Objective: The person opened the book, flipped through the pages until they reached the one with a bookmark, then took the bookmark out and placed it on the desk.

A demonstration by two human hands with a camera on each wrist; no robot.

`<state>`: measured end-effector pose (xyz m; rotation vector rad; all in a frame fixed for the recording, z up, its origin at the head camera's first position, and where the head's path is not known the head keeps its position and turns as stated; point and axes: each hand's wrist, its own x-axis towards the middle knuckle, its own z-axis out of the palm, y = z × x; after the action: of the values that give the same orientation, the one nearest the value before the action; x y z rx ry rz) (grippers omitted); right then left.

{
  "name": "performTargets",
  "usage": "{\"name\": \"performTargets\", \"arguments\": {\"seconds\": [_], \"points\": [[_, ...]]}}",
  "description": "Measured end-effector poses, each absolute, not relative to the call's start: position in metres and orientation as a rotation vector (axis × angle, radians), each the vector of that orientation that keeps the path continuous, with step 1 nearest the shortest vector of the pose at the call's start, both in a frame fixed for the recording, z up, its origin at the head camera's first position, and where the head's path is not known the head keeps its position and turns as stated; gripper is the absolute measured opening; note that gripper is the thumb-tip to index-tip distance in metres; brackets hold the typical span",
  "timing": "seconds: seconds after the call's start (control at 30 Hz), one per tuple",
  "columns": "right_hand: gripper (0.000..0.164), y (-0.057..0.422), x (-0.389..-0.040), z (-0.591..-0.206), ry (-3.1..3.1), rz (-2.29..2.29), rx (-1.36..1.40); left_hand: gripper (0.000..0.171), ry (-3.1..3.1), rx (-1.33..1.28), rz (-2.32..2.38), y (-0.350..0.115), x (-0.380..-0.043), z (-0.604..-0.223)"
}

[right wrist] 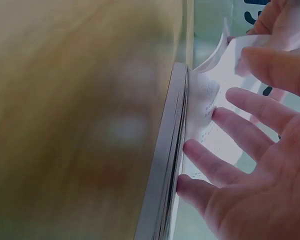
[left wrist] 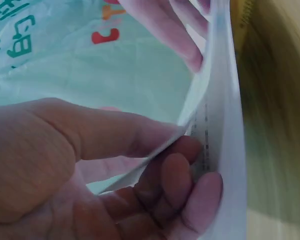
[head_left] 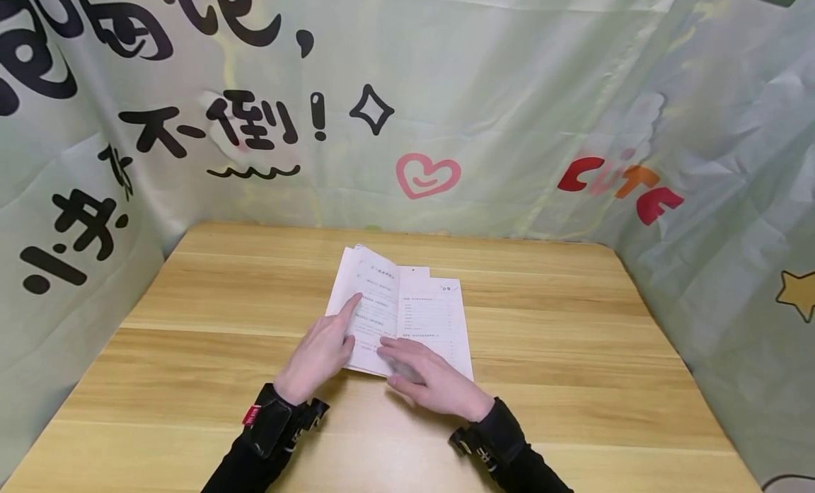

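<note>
An open book point(head_left: 433, 312) with printed white pages lies on the table in front of me. My left hand point(head_left: 318, 351) is over its left side, index finger stretched along the page. In the left wrist view, a curved page point(left wrist: 197, 107) runs between the thumb and the bent fingers of that hand, which pinches it. My right hand point(head_left: 433, 380) rests at the near edge of the book, around the middle and right page. Its fingers point(right wrist: 250, 132) are spread and touch the pages in the right wrist view. Most of the print is too small to read.
The book lies on a wooden table point(head_left: 560, 351). A pale cloth backdrop point(head_left: 509, 125) with black characters, a pink heart and coloured letters hangs behind the table and at both sides. Black devices point(head_left: 274, 422) are strapped to both wrists.
</note>
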<state>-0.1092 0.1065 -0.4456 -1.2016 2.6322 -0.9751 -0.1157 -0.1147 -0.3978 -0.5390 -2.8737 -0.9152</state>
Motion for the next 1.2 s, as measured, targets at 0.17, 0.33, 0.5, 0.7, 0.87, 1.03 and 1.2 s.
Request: {"name": "performTargets", "arguments": {"seconds": [0.17,0.33,0.5,0.7,0.87,1.03,1.2], "points": [[0.05,0.105,-0.108,-0.445,2.608,-0.934,-1.182,0.074,-2.975,-0.434,-0.881,-0.118,-0.12,-0.404],[0.051,0.103,-0.108,-0.446,2.595,-0.889,-1.185,0.082,-3.009,-0.369,-0.687,-0.119,-0.124,-0.41],[0.049,0.102,-0.108,-0.446,2.587,-0.872,-1.209,0.076,-2.997,-0.668,-0.527,-0.114,-0.124,-0.416],[0.043,0.112,-0.116,-0.443,2.578,-0.947,-1.256,0.076,-2.958,-1.06,-0.612,-0.105,-0.124,-0.428],[0.044,0.136,-0.125,-0.437,2.596,-0.947,-1.223,0.06,-2.955,-1.063,-0.529,-0.09,-0.121,-0.432],[0.046,0.159,-0.129,-0.433,2.621,-0.795,-1.145,0.037,-2.99,-0.921,-0.423,-0.075,-0.114,-0.436],[0.051,0.169,-0.132,-0.433,2.676,-0.698,-1.053,0.056,-3.001,-0.873,-0.385,-0.066,-0.108,-0.438]]}}
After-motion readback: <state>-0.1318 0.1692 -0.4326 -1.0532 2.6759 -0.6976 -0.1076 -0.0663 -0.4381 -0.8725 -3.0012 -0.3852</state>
